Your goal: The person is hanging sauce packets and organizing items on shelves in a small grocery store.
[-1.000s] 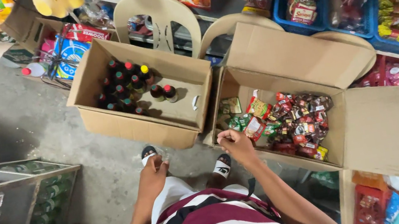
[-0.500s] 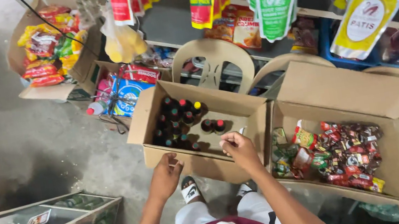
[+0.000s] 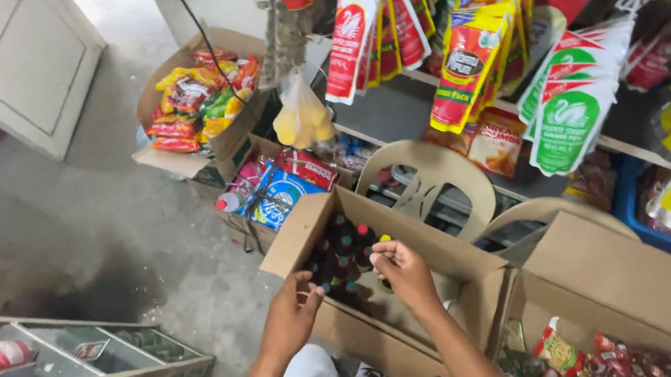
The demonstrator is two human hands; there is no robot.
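- Brown cardboard box (image 3: 454,255) stands open on the floor, and I see both hands reaching into it.
- My left hand (image 3: 291,316) is at the near edge, fingers curled; if it grasps something I cannot tell.
- My right hand (image 3: 403,272) is bent over the small dark bottles (image 3: 344,254) with coloured caps, touching them; a real grip I cannot confirm.
- Beige plastic chair (image 3: 433,177) is just behind the box.
- Hanging sachet packs (image 3: 466,51) are above.

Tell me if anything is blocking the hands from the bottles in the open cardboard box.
Nothing visible does. The cardboard box has its flaps folded open, and both the left hand and right hand are already over the capped bottles, fingers at the bottle tops. No wrap or lid covers them.
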